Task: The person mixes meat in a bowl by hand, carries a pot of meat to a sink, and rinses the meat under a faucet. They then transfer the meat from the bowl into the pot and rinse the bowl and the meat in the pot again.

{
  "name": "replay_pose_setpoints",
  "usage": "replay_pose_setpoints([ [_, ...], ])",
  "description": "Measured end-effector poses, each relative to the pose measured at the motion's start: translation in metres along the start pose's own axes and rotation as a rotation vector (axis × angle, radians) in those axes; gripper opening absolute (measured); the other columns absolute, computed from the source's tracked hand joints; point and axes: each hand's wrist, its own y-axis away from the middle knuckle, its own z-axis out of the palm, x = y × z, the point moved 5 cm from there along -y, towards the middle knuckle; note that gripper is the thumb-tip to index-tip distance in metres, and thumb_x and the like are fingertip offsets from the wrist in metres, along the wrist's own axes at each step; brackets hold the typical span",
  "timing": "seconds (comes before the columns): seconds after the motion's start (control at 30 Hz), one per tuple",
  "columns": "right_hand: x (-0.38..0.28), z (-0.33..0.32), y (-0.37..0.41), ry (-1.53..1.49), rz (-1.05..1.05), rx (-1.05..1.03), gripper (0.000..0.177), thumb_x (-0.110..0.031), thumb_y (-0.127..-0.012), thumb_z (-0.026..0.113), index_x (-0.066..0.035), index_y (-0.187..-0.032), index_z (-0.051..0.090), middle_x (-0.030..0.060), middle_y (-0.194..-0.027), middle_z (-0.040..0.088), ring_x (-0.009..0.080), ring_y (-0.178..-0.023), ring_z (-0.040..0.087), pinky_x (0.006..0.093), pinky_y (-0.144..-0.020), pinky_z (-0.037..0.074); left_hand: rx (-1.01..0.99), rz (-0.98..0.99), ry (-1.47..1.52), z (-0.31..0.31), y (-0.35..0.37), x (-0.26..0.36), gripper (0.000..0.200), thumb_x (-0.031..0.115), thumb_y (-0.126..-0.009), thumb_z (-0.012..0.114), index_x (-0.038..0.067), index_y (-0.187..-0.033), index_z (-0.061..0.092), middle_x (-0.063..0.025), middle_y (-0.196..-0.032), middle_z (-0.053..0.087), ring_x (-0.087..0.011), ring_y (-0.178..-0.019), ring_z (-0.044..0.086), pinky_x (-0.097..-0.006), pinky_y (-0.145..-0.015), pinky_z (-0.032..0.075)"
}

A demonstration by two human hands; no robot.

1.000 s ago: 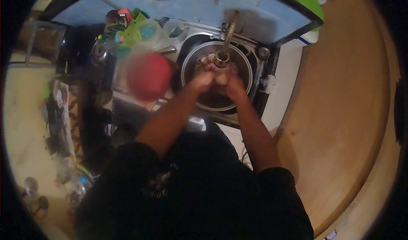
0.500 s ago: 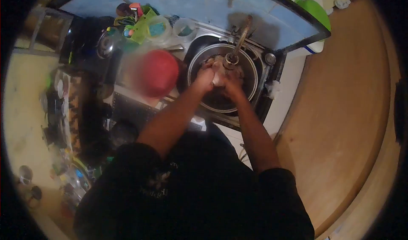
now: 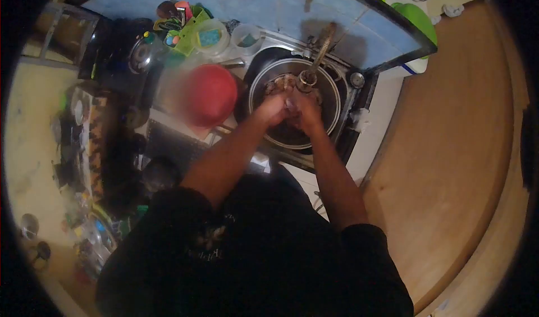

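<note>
In the head view, a large round metal pot [image 3: 336, 119] sits in the sink, with pinkish-brown pieces that look like raw meat [image 3: 279, 83] in it. My left hand [image 3: 274, 108] and my right hand [image 3: 306, 110] meet over the pot, fingers curled together round a small pale, wet-looking piece of the meat. The fingers cover most of that piece. Just above my hands hangs the head of a flexible faucet [image 3: 306, 79], overlapping the fingers of my right hand.
A red bowl [image 3: 210, 95] stands left of the sink. Behind it are clear tubs [image 3: 210, 36] with sponges and a green utensil holder [image 3: 193, 28]. A dark stove [image 3: 118, 53] is further left. Blue tiles [image 3: 252, 8] back the sink, and a wooden surface [image 3: 443, 148] lies right.
My hands have drawn closer together, and the pale piece between them shows less. More of the meat at the back of the pot is visible.
</note>
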Motion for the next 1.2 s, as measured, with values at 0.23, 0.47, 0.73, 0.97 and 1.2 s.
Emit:
replay_pose_setpoints([
  [0.23, 0.011, 0.0, -0.007, 0.784, -0.796, 0.08, 0.04, -0.027, -0.08, 0.065, -0.01, -0.113, 0.05, 0.0086, -0.101, 0.056, 0.0251, -0.087, 0.058, 0.0367, -0.066, 0.052, -0.009, 0.104, -0.111, -0.032, -0.029, -0.006, 0.03, 0.025, -0.092, 0.049, 0.008, -0.117, 0.05, -0.0077, -0.106, 0.06, -0.0203, -0.095, 0.06, -0.0356, -0.081, 0.05],
  [0.47, 0.029, -0.011, -0.04, -0.425, 0.07, 0.041, 0.042, -0.036, -0.085, 0.052, -0.003, -0.111, 0.055, 0.0102, -0.103, 0.058, 0.0252, -0.091, 0.058, 0.0381, -0.077, 0.048, 0.045, 0.029, -0.333, 0.005, -0.017, -0.005, 0.034, 0.027, -0.088, 0.054, 0.004, -0.113, 0.053, -0.0081, -0.101, 0.061, -0.0172, -0.087, 0.06, -0.0337, -0.075, 0.049],
  [0.73, 0.059, -0.011, -0.059, -0.292, -0.004, -0.001, 0.042, -0.036, -0.087, 0.049, -0.002, -0.112, 0.054, 0.0102, -0.106, 0.058, 0.0248, -0.092, 0.058, 0.0388, -0.077, 0.048, 0.466, 0.508, -1.233, -0.013, -0.02, 0.012, 0.038, 0.027, -0.083, 0.06, 0.001, -0.11, 0.053, -0.0078, -0.096, 0.061, -0.0157, -0.08, 0.059, -0.0321, -0.066, 0.047],
  [0.97, 0.06, -0.036, -0.089, 0.369, -0.339, 0.212, 0.046, -0.041, -0.085, 0.054, -0.004, -0.112, 0.056, 0.0095, -0.104, 0.061, 0.0241, -0.086, 0.06, 0.0367, -0.076, 0.047, 0.25, 0.361, -0.519, -0.039, -0.014, 0.007, 0.033, 0.023, -0.086, 0.059, 0.001, -0.109, 0.054, -0.0091, -0.091, 0.062, -0.0166, -0.074, 0.06, -0.0301, -0.066, 0.049],
  [1.2, 0.009, -0.002, -0.07, 0.637, -0.417, 0.334, 0.049, -0.051, -0.078, 0.06, -0.006, -0.097, 0.064, 0.007, -0.087, 0.063, 0.0216, -0.081, 0.059, 0.0375, -0.071, 0.046, 0.423, 0.097, -0.77, -0.03, 0.009, 0.009, 0.028, 0.023, -0.085, 0.057, 0.002, -0.104, 0.057, -0.0103, -0.091, 0.063, -0.0188, -0.073, 0.061, -0.0337, -0.058, 0.05],
])
